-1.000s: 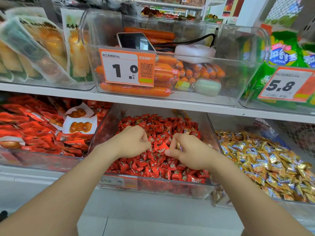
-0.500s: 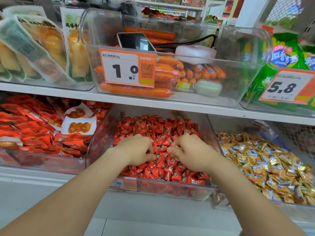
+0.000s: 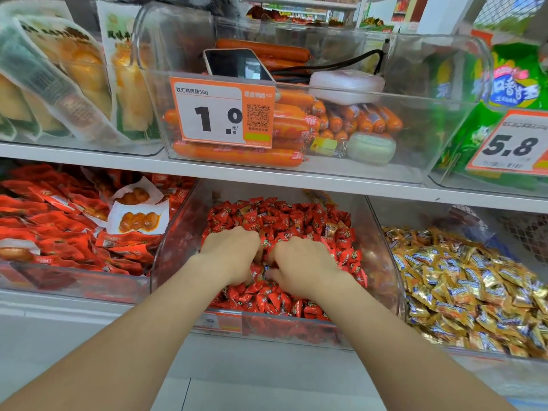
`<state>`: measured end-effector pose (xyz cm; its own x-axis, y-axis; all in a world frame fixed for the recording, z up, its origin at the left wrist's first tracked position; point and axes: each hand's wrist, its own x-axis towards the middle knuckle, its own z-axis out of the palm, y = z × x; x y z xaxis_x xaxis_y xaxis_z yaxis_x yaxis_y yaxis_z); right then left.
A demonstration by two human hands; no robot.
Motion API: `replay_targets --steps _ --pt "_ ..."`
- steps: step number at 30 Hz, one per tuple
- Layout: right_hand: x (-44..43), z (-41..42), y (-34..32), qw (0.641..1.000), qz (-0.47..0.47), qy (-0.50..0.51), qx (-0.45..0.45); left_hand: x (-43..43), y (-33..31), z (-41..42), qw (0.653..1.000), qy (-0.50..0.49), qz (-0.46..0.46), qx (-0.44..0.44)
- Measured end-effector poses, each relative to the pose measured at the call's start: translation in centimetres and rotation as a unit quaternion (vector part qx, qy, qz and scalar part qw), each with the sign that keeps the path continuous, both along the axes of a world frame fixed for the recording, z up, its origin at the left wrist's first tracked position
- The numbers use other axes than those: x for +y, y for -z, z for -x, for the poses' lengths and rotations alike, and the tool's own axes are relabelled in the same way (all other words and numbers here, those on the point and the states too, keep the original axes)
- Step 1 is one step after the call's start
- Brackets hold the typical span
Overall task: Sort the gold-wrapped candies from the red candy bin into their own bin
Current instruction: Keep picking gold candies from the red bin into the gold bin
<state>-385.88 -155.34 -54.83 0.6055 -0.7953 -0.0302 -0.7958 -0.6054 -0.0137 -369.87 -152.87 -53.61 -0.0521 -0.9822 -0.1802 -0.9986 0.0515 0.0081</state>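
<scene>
Presently the left hand (image 3: 231, 253) and right hand (image 3: 302, 266) are seen dug, fingers curled, into the red candy bin (image 3: 178, 247), grip undeterminable; one gold-wrapped candy (image 3: 329, 229) is noted just beyond the right hand, below the "1.0" tag (image 3: 222, 112) and "5.8" tag (image 3: 510, 143).

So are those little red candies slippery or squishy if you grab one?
Probably a bit slippery: the red candies have shiny wrappers. Likely light too, each being far smaller than the left hand or right hand resting in the pile. Pushed, they'd probably slide and tumble, since they lie loose in a heap.
</scene>
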Motion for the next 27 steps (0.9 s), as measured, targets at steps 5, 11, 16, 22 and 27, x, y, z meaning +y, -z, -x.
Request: replay_targets --steps 5,11,16,22,27 --pt "0.4 -1.1 0.1 0.998 0.019 0.002 0.063 0.1 0.2 0.1 1.0 0.009 0.003 -0.018" --pt "0.3 -0.9 0.3 0.999 0.0 0.004 0.04 0.4 0.1 0.2 1.0 0.018 -0.005 0.002" --pt "-0.6 1.1 -1.5 0.972 -0.148 0.086 -0.163 0.1 -1.2 -2.0 0.99 -0.028 -0.021 0.137" --pt "-0.7 1.9 -2.1 0.962 -0.141 0.102 -0.209 0.9 -1.6 -4.0 0.978 -0.073 0.038 0.192" --pt "-0.6 0.3 -1.3 0.965 -0.174 0.052 -0.19 1.0 -1.6 -3.9 0.984 -0.058 0.048 0.163"
